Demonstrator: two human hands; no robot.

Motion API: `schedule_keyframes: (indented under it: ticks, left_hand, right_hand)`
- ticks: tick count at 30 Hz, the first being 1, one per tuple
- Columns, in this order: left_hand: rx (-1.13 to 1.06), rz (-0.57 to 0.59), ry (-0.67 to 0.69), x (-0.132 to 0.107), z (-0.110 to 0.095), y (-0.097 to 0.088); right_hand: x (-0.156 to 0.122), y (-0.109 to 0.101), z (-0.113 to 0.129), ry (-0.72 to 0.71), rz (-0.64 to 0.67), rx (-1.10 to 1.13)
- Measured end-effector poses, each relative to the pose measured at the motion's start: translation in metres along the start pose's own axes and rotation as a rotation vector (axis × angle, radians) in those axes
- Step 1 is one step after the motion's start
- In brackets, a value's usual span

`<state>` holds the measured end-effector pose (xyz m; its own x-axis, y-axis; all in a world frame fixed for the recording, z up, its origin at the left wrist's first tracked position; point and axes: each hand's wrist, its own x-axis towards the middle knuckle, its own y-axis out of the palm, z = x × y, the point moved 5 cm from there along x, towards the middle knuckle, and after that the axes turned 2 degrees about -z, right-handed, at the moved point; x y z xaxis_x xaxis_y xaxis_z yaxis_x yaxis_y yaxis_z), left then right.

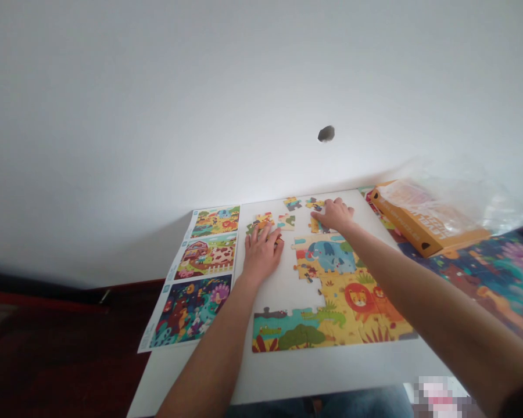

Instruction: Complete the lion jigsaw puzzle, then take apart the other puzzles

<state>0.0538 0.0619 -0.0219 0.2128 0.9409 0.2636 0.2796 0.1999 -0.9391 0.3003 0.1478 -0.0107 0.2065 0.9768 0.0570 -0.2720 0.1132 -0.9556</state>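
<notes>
The left hand [262, 253] lies palm down on the white table [283, 371], with its fingers spread and open. Its fingertips rest on or just over a small cluster of loose pieces [261, 223], and it does not clearly grip any of them. The right hand [333, 213] is further up the table, with its fingers loosely curled downward and its fingertips on a puzzle piece [316, 225] just above the elephant. From this view, I cannot tell whether it has hold of that piece or only touches it.

The partly built jigsaw puzzle [335, 302] lies on the table between and below the hands. Its joined section shows a lion, an elephant, a crocodile and a tree, with bare table showing through a wide notch on its left side. More separate pieces lie near the far table edge, including one [286, 222] between the hands and two others [292, 203] further up.

A long printed sheet [196, 273] with three colourful scenes lies along the left side of the table, tilted and overhanging the edge. To the right, an orange box [427, 223] sits partly under a clear plastic bag [444, 197], and a large colourful mat [475, 278] lies beside it. A white wall [157, 116] rises behind the table, with a dark mark [326, 133] on it.
</notes>
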Motion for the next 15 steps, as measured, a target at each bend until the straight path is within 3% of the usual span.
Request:
schedule_keyframes:
  ticks: [5,9,12,15]
  left_hand:
    - [-0.009,-0.008,0.001,0.000,0.001,0.000]
    - [-0.011,-0.020,-0.002,0.000,0.001,-0.002]
    - [-0.010,-0.032,0.014,0.000,-0.001,-0.003]
    - [-0.001,-0.054,0.021,0.000,-0.002,-0.004]
  right_hand:
    - [0.025,0.008,0.007,0.122,0.001,0.045]
    - [0.026,-0.001,0.009,0.093,-0.014,0.220]
    - [0.005,-0.013,0.011,-0.025,-0.047,0.389]
    - [-0.035,-0.020,0.015,-0.333,0.015,0.699]
